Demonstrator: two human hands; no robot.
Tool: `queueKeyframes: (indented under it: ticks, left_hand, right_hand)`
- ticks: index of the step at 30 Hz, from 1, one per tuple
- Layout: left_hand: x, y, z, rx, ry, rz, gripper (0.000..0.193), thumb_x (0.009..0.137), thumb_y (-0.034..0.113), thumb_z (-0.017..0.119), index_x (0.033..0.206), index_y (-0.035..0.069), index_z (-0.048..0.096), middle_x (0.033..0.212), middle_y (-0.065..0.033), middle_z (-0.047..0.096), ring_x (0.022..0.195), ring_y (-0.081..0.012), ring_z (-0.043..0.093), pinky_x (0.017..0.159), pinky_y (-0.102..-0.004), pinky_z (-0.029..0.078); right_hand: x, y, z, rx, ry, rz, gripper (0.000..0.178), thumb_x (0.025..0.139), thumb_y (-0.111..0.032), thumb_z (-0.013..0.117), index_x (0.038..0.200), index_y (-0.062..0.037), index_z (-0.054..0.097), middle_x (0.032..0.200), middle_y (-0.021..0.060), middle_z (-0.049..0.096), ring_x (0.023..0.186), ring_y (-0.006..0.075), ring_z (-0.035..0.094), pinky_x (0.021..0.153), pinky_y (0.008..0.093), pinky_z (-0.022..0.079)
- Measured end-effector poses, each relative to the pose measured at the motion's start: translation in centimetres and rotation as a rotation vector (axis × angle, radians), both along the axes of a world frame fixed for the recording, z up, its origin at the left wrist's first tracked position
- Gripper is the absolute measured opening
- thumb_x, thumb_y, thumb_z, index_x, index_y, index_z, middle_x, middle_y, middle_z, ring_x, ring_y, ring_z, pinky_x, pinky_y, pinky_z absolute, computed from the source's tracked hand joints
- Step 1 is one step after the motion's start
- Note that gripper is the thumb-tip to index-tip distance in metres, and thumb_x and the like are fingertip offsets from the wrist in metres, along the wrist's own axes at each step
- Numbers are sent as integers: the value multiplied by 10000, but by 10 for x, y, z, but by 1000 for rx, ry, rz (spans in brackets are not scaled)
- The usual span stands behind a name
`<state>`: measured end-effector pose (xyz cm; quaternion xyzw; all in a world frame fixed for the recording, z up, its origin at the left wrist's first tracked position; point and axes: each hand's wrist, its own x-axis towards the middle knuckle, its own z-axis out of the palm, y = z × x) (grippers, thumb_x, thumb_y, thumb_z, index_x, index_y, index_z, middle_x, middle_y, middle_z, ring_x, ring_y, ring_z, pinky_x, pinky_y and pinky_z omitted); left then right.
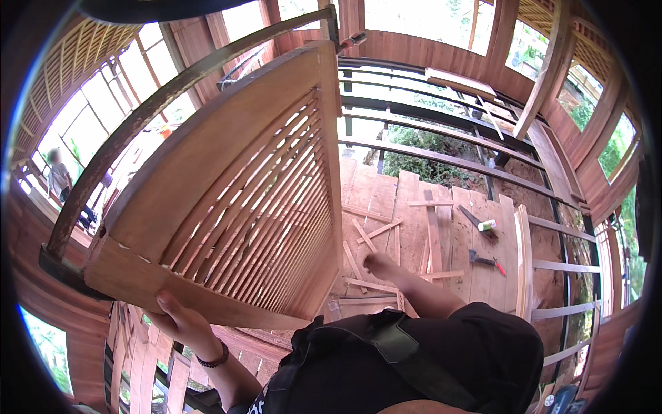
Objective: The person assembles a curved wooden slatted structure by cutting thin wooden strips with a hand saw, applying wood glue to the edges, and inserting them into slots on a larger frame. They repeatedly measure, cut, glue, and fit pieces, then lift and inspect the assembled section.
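A large wooden louvered shutter (pixel 214 265) stands tilted in front of me, its many slats running between thick frame pieces. A long rusty bar clamp (pixel 148 103) spans its upper edge from the near left corner to the far end, where a handle sticks out. With thumb on the face and fingers behind, my left hand (pixel 178 319) grips the shutter's lower left frame edge. My right hand (pixel 379 265) hangs to the right of the shutter, apart from it, fingers seemingly curled and nothing visible in them.
Loose wooden strips (pixel 376 234) lie across the plank floor (pixel 372 183). Further right are a hammer (pixel 488 261) with a red grip, a dark flat tool and a white bottle (pixel 487 225). Open floor joists (pixel 448 148) show ground below. Another person (pixel 58 176) stands far left.
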<state>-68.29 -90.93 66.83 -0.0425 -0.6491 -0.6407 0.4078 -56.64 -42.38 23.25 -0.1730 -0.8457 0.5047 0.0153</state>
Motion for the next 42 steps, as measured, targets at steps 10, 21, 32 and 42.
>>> queueKeyframes:
  ticks: [10, 21, 32, 42]
  left_hand:
    - [-1, -19, 1, -95, 67, 132, 614, 1059, 345, 578, 1442, -114, 438, 1414, -221, 542, 1236, -264, 562, 1038, -363, 457]
    - [-25, -43, 25, -331, -43, 252, 404, 1088, 316, 487, 1273, -25, 599, 1183, -135, 653, 1088, -229, 595, 970, -358, 453]
    - [-35, -13, 47, -214, 104, 438, 454, 1049, 399, 542, 1184, -27, 622, 916, -181, 711, 822, -290, 681, 745, -405, 510]
    - [-26, 7, 51, -203, 39, 466, 441, 1046, 424, 535, 1016, -10, 611, 848, -212, 677, 783, -374, 655, 711, -426, 501]
  right_hand:
    - [199, 8, -91, 296, -877, 155, 247, 894, -227, 622, 988, -36, 748, 952, 177, 739, 899, 338, 705, 762, 472, 542]
    - [44, 12, -24, -33, -482, 155, 229, 938, -194, 641, 987, 16, 718, 781, 123, 704, 774, 195, 701, 665, 371, 537]
    - [-68, -40, 119, 362, 147, 695, 216, 893, -163, 632, 867, 50, 655, 812, 284, 643, 835, 454, 668, 713, 491, 518]
    - [-143, -242, 539, 611, 1531, 691, 503, 888, -172, 715, 1370, -70, 613, 1439, 153, 521, 1304, 390, 512, 1092, 525, 431]
